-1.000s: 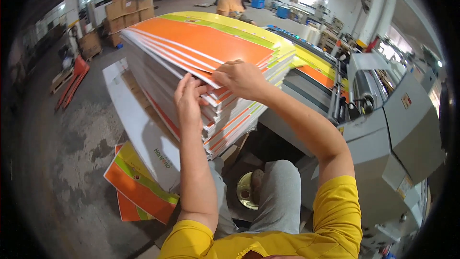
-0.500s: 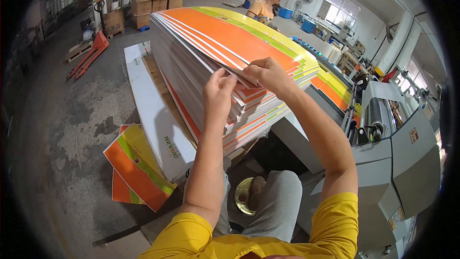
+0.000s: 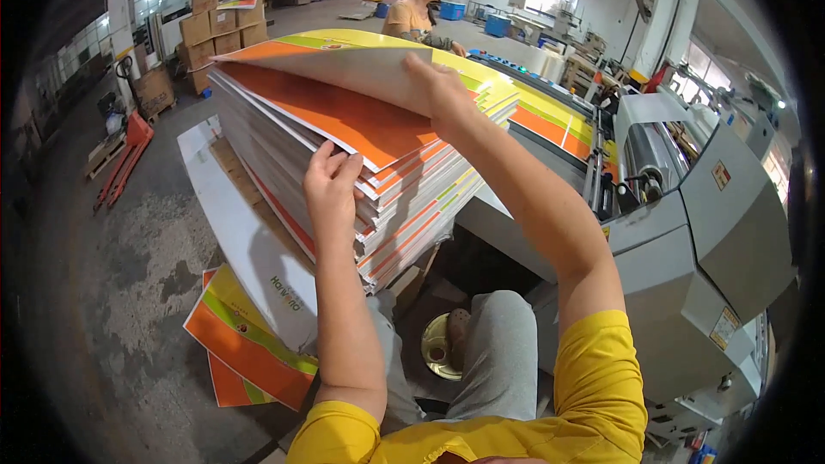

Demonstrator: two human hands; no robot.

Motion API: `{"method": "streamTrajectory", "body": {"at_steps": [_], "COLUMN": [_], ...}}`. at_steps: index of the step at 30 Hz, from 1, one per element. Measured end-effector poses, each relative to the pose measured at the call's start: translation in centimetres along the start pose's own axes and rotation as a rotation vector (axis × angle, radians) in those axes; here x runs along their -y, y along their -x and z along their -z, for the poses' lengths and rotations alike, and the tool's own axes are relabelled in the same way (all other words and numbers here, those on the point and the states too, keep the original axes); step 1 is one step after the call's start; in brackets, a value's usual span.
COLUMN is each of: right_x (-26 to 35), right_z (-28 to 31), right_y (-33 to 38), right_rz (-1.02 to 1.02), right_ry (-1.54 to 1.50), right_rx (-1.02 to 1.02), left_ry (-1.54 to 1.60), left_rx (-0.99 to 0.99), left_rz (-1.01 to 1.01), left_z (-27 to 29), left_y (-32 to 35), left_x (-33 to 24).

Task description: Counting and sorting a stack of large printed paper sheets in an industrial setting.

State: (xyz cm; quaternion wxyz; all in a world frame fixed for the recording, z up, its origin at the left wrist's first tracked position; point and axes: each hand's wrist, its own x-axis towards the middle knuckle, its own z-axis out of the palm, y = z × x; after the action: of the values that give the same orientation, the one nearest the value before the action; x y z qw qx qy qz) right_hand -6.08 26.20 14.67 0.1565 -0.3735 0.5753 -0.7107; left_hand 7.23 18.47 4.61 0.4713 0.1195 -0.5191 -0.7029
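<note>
1. My right hand [image 3: 443,86] pinches the top sheet [image 3: 344,64] at its near edge, bowed up off the stack [image 3: 378,172].
2. My left hand [image 3: 331,193] lies flat on the stack's near corner, holding nothing.
3. The sheet runs away leftward from my right grip; that hand is nearer.

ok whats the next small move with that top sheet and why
Probably draw the lifted top sheet toward the grey machine: the right hand has curled its near edge up off the stack of printed sheets, while the left hand presses the stack's corner down.
</note>
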Motion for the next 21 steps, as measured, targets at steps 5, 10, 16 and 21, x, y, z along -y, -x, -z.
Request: {"method": "streamTrajectory", "body": {"at_steps": [5, 10, 16, 21], "right_x": [-2.2, -3.3, 0.2, 0.2], "right_z": [-0.1, 0.9, -0.7, -2.0], "right_y": [2.2, 2.4, 4.8, 4.6], "right_rz": [0.573, 0.538, 0.207, 0.237], "right_ry": [0.879, 1.103, 1.260, 1.216], "right_rx": [0.146, 0.333, 0.330, 0.359], "left_ry": [-0.002, 0.008, 0.073, 0.091], "left_rx": [0.014, 0.017, -0.007, 0.014], "left_rz": [0.010, 0.003, 0.059, 0.067], "left_z": [-0.2, 0.2, -0.4, -0.2], "left_y": [-0.1, 0.0, 0.1, 0.3], "left_x": [0.4, 0.0, -0.4, -0.6]}}
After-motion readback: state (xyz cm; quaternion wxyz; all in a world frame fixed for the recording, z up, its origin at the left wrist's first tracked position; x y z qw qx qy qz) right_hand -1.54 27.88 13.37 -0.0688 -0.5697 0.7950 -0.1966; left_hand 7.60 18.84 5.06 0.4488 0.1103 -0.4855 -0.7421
